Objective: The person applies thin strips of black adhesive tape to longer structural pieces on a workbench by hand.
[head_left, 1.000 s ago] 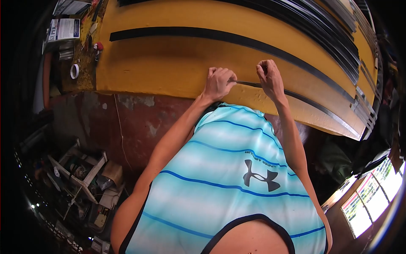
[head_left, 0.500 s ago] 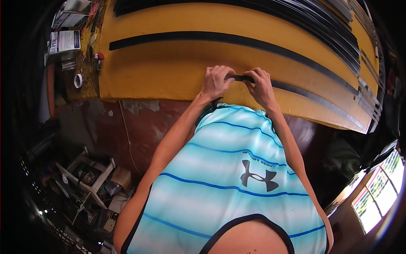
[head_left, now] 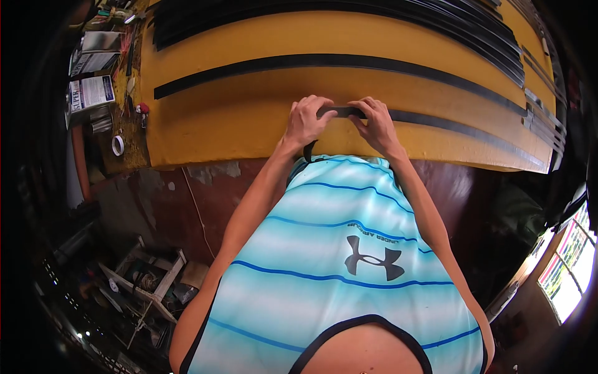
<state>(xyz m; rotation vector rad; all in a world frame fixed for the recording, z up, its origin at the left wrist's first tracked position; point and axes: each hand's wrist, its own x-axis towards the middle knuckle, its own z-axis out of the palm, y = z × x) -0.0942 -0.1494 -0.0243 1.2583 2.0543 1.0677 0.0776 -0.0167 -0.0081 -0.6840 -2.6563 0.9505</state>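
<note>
A long black flat strip (head_left: 448, 123) lies along the near edge of the yellow table (head_left: 212, 134), running off to the right. My left hand (head_left: 304, 122) pinches it near its left part, thumb and fingers closed on it. A short dark tail (head_left: 309, 149) hangs below that hand over the table edge. Just to the right, my right hand (head_left: 376, 126) is closed on the same strip with thumb and fingertips. A short stretch of strip shows between the two hands, raised off the tabletop.
Another black strip (head_left: 299, 60) lies farther back, with a pile of black strips (head_left: 398, 15) behind it. Metal strips (head_left: 543, 121) lie at the right end. Boxes (head_left: 93, 92) and a white tape roll (head_left: 118, 146) sit at left. A wooden crate (head_left: 169, 274) stands below.
The view has tilted and shifted a little. Both hands sit slightly farther left in the picture, still gripping the strip.
</note>
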